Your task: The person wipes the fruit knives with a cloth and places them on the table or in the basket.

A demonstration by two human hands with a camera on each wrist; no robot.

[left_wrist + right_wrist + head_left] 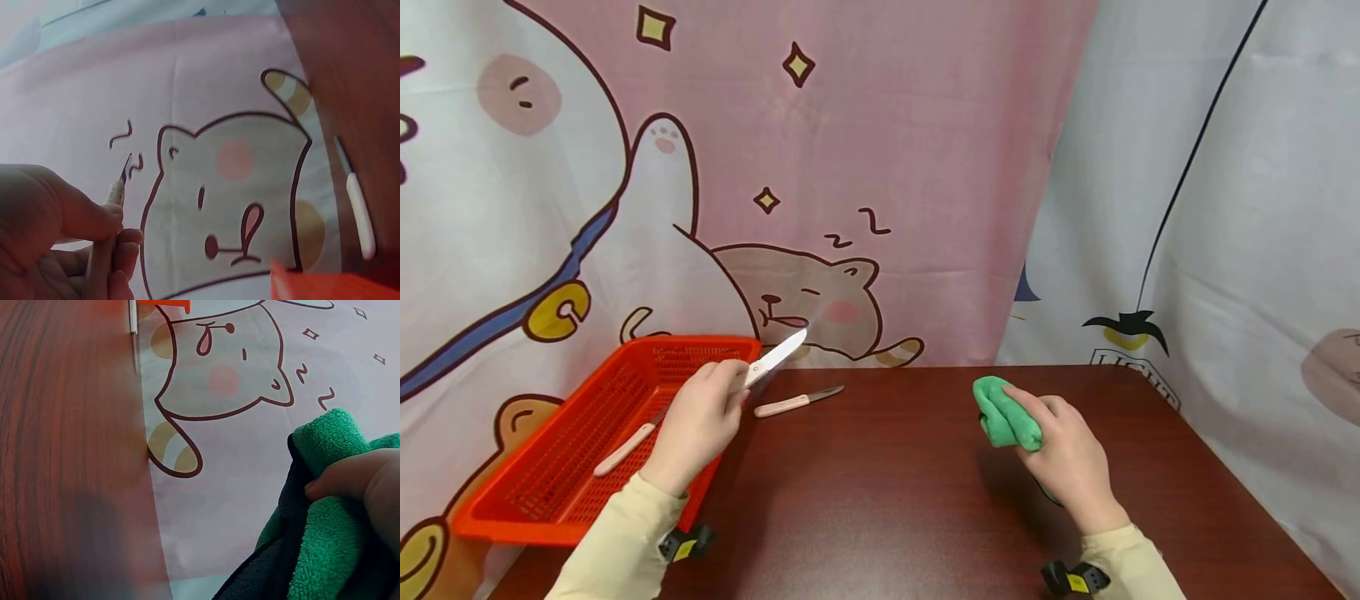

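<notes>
A knife [777,354] with a pale handle is gripped by my left hand [703,417], its blade pointing up and to the right, above the basket's right rim. The left wrist view shows the thumb and curled fingers round its handle [100,265]. On the table behind that hand lies a second knife [786,406] with a pale handle. Inside the orange basket rests a third knife [625,450], its blade partly hidden by my left hand. Over the table's right half, my right hand [1067,458] holds a folded green cloth [1003,414], which has dark parts [284,512] in the right wrist view.
The orange plastic basket [527,529] stands at the table's left side. A dark reddish-brown table [880,492] reaches back to a patterned curtain [910,167] with cartoon animals. The table's right edge slants toward a white curtain [1240,250].
</notes>
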